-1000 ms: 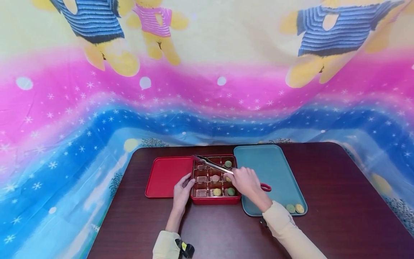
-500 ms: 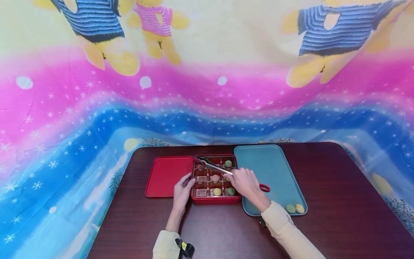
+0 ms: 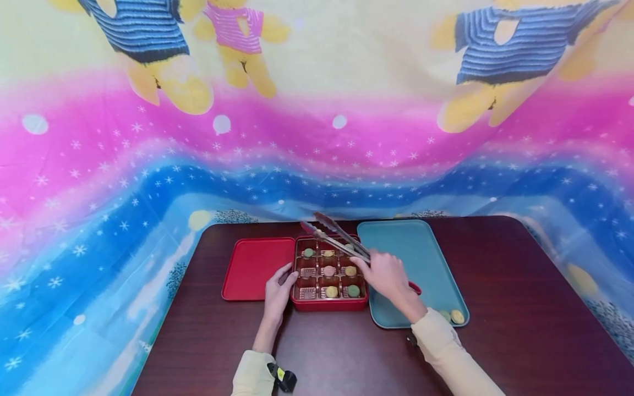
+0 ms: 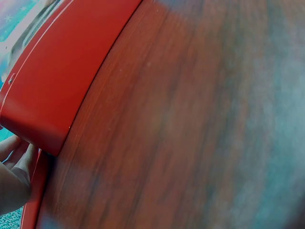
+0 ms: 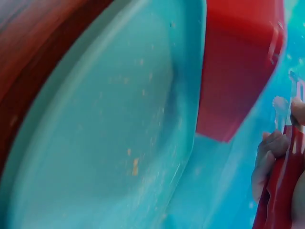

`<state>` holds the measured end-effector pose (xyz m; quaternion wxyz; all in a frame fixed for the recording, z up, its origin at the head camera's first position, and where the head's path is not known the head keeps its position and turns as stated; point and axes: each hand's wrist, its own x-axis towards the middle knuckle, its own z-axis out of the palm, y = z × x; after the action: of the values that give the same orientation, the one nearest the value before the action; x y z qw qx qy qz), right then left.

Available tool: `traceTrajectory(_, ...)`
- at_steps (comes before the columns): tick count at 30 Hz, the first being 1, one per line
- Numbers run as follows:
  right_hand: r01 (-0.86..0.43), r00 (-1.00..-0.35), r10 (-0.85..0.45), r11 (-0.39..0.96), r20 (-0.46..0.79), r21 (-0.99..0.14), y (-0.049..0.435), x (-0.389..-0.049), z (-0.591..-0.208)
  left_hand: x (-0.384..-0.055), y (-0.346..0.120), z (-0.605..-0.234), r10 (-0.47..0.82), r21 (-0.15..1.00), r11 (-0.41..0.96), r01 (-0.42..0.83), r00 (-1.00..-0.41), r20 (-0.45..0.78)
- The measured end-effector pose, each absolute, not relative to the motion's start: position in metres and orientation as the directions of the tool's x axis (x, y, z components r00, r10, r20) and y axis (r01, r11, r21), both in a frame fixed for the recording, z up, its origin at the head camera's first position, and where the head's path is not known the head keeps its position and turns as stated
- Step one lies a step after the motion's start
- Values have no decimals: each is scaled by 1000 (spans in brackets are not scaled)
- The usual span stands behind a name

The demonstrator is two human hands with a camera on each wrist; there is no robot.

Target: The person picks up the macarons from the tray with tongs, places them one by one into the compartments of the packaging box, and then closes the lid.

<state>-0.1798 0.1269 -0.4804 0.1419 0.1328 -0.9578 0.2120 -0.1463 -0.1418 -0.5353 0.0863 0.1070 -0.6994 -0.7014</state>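
Observation:
In the head view my right hand (image 3: 388, 275) grips red-handled metal tongs (image 3: 342, 242), whose arms are spread with nothing between the tips. The tongs hang over the back of a red divided box (image 3: 329, 306). A green macaron (image 3: 309, 252) sits in its back left compartment, beside a yellow macaron (image 3: 329, 253). A pink macaron (image 3: 329, 270) lies in the middle compartment; several other green and yellow ones fill nearby compartments. My left hand (image 3: 278, 291) rests against the box's left side. In the right wrist view, curled fingers (image 5: 269, 160) hold the tongs' red handle (image 5: 281, 191).
A blue-green tray (image 3: 413, 258) stands right of the box, with a green macaron (image 3: 446, 315) and a yellow macaron (image 3: 457, 317) in its near right corner. A red lid (image 3: 258, 269) lies to the left. Crumbs dot the tray (image 5: 95, 143) in the right wrist view.
The tongs have risen from the box's back left, shifted right and spread apart. The green macaron in the back left compartment now shows. My left hand stays against the box.

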Motion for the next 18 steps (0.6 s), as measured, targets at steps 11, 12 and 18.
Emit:
traceTrajectory(11,-438,-805,-177,820,566,-368,193,-168,-469,-149,-144,-538,-275,1000,6,-21,-961,-19)
traceTrajectory(12,-459,-785,-187,816,591,-350,198,-166,-469,-149,-144,-538,-277,1000,7,-24,-961,-21)
traceTrajectory(18,-553,-678,-238,788,695,-270,220,-154,-471,-148,-142,-540,-281,999,12,-34,-959,-29)
